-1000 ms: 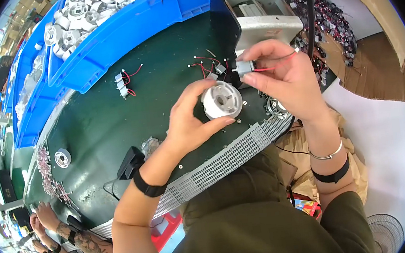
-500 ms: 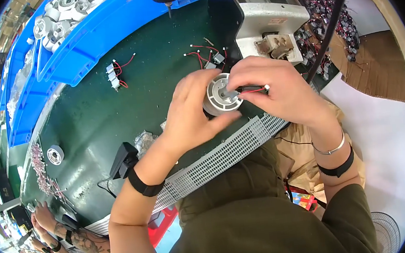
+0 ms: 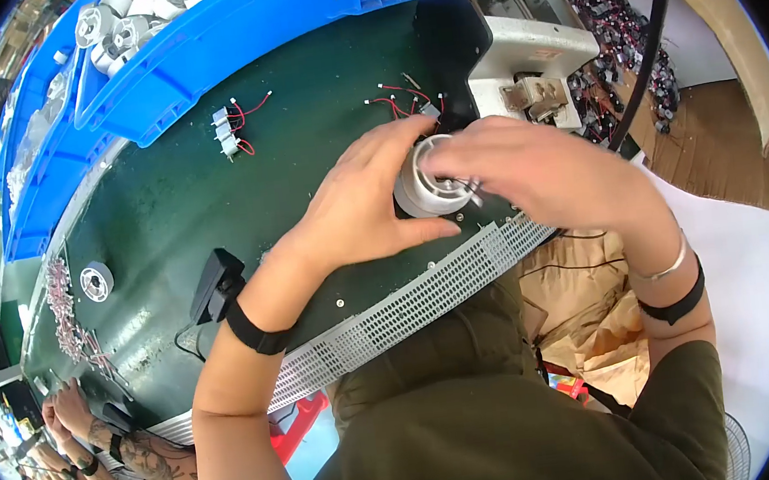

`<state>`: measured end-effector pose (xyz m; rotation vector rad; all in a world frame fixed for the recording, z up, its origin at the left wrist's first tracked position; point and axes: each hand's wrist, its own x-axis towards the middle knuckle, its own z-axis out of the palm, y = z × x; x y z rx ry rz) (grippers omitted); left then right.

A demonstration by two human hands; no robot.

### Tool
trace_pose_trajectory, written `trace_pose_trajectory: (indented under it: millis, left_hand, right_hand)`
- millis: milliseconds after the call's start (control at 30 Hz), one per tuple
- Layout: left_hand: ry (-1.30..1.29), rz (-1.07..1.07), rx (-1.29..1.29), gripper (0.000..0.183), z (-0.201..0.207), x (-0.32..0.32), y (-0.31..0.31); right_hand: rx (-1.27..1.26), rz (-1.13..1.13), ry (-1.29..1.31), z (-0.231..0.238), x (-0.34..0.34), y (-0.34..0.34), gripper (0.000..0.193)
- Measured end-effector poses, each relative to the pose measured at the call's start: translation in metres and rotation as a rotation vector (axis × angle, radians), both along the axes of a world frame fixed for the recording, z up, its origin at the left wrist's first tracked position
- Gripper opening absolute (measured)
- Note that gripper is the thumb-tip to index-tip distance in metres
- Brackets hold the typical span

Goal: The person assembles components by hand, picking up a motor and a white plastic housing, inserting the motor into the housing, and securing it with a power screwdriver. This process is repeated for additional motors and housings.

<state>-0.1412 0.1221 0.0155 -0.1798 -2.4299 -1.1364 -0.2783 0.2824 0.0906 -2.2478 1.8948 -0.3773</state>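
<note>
My left hand (image 3: 356, 196) is wrapped round a white round plastic housing (image 3: 413, 195), steadying it near the bench's front edge. Over the housing's open top is my right hand (image 3: 536, 168), its fingers bent into the opening and smeared by motion. A small wire end with a pale connector (image 3: 476, 197) shows beside those fingers. What they touch inside the housing is hidden. Just beyond my hands lie small motors (image 3: 428, 110) with red wires. Farther left is another group of small motors (image 3: 225, 132) with red leads.
Blue bins (image 3: 154, 100) of white housings line the back. A grey press-like machine (image 3: 528, 47) stands at the right, beside a pile of wired motors (image 3: 610, 19). A lone white ring part (image 3: 96, 281) and a black device (image 3: 218, 286) lie left. A co-worker's hands (image 3: 67, 411) are lower left.
The grey motor my right fingers pinched above the housing no longer shows there. My right hand has moved down over the housing's opening. The whole view has shifted slightly.
</note>
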Motion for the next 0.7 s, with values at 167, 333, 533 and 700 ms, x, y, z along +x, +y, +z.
trace_pose_trajectory:
  millis: [167,333,533,700]
  left_hand:
    - [0.247,0.071,-0.31,0.061,0.002,0.009,0.009]
    - [0.325,0.009,-0.322,0.042,-0.007,0.006,0.014]
    - [0.284,0.037,-0.282,0.039,-0.008,0.007,0.015]
    - [0.308,0.076,-0.294,0.033,-0.007,0.005,0.015]
  right_hand:
    - [-0.877,-0.238,-0.54,0.044,-0.008,-0.053,0.033]
    - [-0.77,-0.46,-0.997,0.099,-0.012,-0.12,0.058]
    - [-0.584,-0.237,-1.225,0.113,-0.033,-0.133,0.032]
    - [-0.909,-0.295,-1.192,0.105,-0.026,-0.043,0.043]
